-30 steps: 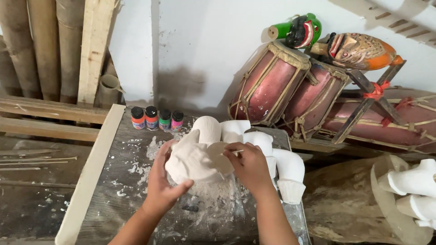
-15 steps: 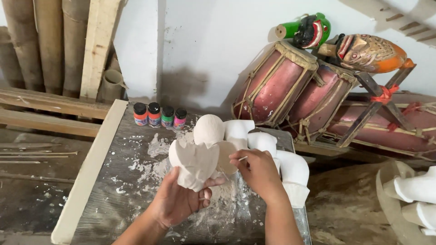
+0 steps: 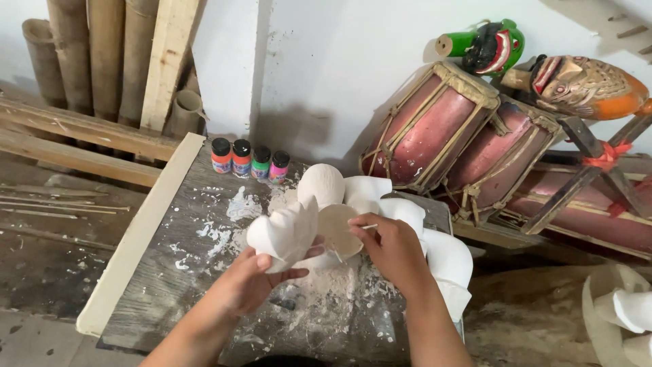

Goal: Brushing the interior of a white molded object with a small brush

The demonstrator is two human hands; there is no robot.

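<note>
White unpainted carved mask (image 3: 288, 231) is gripped underneath by the left hand (image 3: 255, 282) while its hollow back, at 3 o'clock, is worked by the right hand (image 3: 397, 251), pinched on a thin tool (image 3: 369, 226); paint pots (image 3: 249, 160) at 12 o'clock stand capped.

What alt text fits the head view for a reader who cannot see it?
Two bare hands work an unpainted white carved mask over a dusty grey board: the left hand grips it from below and the right hand holds a thin stick to its hollow back. Four small paint bottles, more white carvings and red rope-laced drums sit behind.
</note>
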